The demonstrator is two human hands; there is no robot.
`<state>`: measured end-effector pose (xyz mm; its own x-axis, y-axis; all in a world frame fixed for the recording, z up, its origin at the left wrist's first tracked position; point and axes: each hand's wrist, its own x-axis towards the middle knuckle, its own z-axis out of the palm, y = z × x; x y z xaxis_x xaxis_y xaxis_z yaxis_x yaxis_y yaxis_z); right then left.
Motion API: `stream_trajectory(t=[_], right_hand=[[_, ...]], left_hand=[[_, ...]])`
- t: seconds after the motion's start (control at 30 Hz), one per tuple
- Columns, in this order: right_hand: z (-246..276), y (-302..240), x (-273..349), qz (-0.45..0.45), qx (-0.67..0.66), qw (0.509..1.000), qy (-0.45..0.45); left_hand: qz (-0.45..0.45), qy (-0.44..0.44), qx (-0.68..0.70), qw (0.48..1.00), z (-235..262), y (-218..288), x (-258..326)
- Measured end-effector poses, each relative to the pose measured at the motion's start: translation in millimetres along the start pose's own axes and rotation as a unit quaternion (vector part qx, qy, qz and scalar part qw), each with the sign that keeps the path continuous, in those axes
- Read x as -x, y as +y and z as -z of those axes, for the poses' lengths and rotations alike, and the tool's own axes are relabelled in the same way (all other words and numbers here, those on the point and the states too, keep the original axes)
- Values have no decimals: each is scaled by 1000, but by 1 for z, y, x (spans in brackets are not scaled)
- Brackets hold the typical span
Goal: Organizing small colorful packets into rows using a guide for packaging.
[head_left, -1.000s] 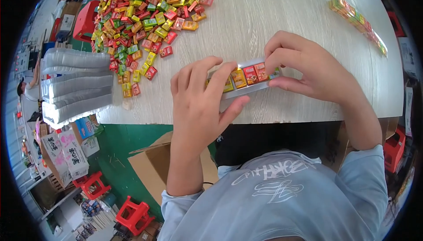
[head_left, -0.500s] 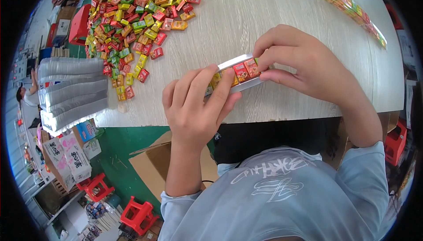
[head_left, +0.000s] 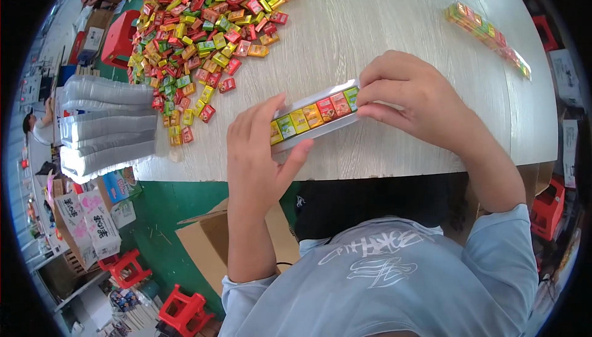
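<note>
A narrow clear plastic tray (head_left: 316, 132) lies tilted over the near part of the table, holding one row of small yellow, green, orange and red boxes (head_left: 325, 109). My left hand (head_left: 256, 143) spans the tray's left end, fingers along the far wall and thumb by the near wall. At the other end, my right hand (head_left: 410, 99) has its thumb and fingertips closed on the tray's end, beside a green box (head_left: 351, 98). Part of that end is hidden behind the fingers.
A large heap of similar small boxes (head_left: 203, 35) covers the far left of the table (head_left: 370, 22). Stacked empty clear trays (head_left: 108, 121) stand at the left edge. Filled packs (head_left: 487, 33) lie far right. Below are an open carton (head_left: 209, 244) and red stools (head_left: 185, 309).
My left fingers have drawn back to the left off the row, uncovering the boxes. The right hand has stayed at the tray's right end. The view has shifted slightly.
</note>
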<state>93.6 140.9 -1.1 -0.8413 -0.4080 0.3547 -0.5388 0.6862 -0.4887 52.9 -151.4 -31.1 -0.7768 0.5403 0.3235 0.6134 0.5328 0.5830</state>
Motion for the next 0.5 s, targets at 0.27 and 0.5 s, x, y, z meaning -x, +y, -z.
stream_trajectory(t=[0.27,0.5], right_hand=[[-9,-6,-14,17,-8,998,-54],[-9,-5,-16,-22,-50,995,-78]], left_hand=[[-21,-17,-4,1000,1,-3,-2],[-28,-14,-6,999,0,-4,-1]])
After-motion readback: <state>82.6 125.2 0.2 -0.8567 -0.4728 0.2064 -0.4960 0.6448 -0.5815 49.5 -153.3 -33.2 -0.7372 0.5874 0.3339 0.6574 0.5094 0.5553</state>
